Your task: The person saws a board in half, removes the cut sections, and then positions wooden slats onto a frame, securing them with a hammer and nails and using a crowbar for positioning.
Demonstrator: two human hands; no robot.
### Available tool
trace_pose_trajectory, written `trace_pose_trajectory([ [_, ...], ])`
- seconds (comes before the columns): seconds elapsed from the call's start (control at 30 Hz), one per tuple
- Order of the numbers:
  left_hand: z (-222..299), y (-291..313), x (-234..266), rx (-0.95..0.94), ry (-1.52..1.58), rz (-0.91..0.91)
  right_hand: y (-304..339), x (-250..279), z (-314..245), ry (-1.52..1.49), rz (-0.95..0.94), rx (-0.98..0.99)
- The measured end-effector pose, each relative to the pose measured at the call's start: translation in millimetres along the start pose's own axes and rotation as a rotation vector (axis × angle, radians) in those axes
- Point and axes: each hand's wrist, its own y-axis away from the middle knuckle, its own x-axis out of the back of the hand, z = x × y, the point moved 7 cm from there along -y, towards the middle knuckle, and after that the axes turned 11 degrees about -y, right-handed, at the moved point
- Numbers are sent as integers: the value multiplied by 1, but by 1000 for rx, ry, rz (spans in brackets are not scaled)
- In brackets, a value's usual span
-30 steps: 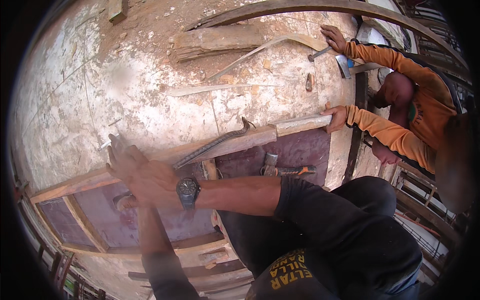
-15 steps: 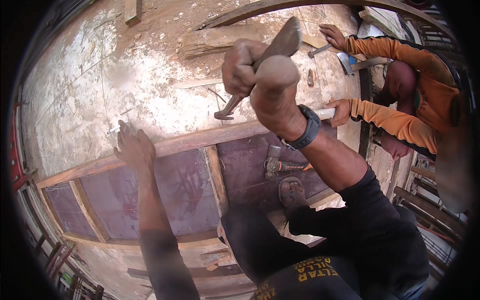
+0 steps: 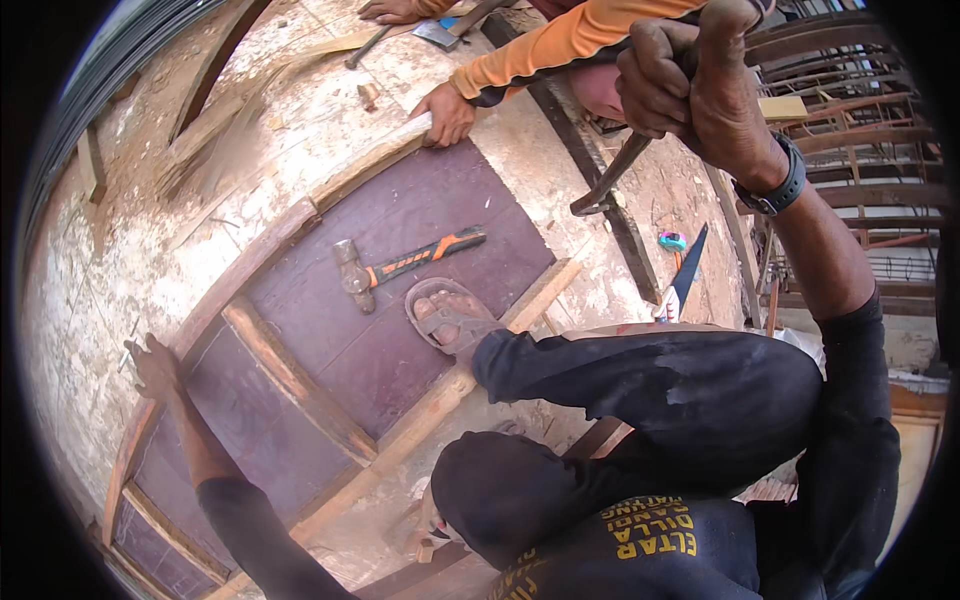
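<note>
My right hand (image 3: pixel 690 95) is raised at the upper right, closed around the dark shaft of a tool that looks like a claw hammer (image 3: pixel 622 172). Its curved end points down, in the air. At the left, my left hand (image 3: pixel 157 370) rests on the long side rail of a wooden frame (image 3: pixel 245 262). A thin white stick (image 3: pixel 127 356), like a cigarette, shows at its fingertips, seemingly held between them. On the frame's dark purplish panel (image 3: pixel 480 195) lies another hammer (image 3: pixel 400 265), with an orange and black handle, beside my sandalled foot (image 3: pixel 445 315).
A person in orange sleeves (image 3: pixel 560 50) grips the frame's far corner with one hand (image 3: pixel 448 113). An axe-like tool (image 3: pixel 445 32) lies near that person. A handsaw (image 3: pixel 688 265) and a tape measure (image 3: pixel 671 240) lie right. Planks (image 3: pixel 210 130) lie on the floor upper left.
My view has swung to the right. My right hand, holding the tool, now appears farther right and higher. My left hand stays on the frame's rail.
</note>
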Motion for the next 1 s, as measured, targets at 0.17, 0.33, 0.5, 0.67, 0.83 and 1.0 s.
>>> trace_pose_trajectory([
  [0.17, 33, 9, -27, -59, -114, -56, 179, 79, 46, 219, 293, -247],
  [0.33, 54, 2, -55, 37, -212, 29, 314, 113, 129, 432, 385, -444],
  [0.5, 31, -8, -23, 95, -194, 123, 382, 58, 201, 458, 445, -801],
  [0.67, 107, 123, 94, -290, 208, 559, 515, 8, 293, 424, 494, -993],
  [0.83, 168, 274, 186, -852, 455, 580, 547, -50, 343, 260, 573, -1133],
  [1.0, 202, 364, 227, -1208, 510, 329, 544, -86, 374, 28, 665, -1154],
])
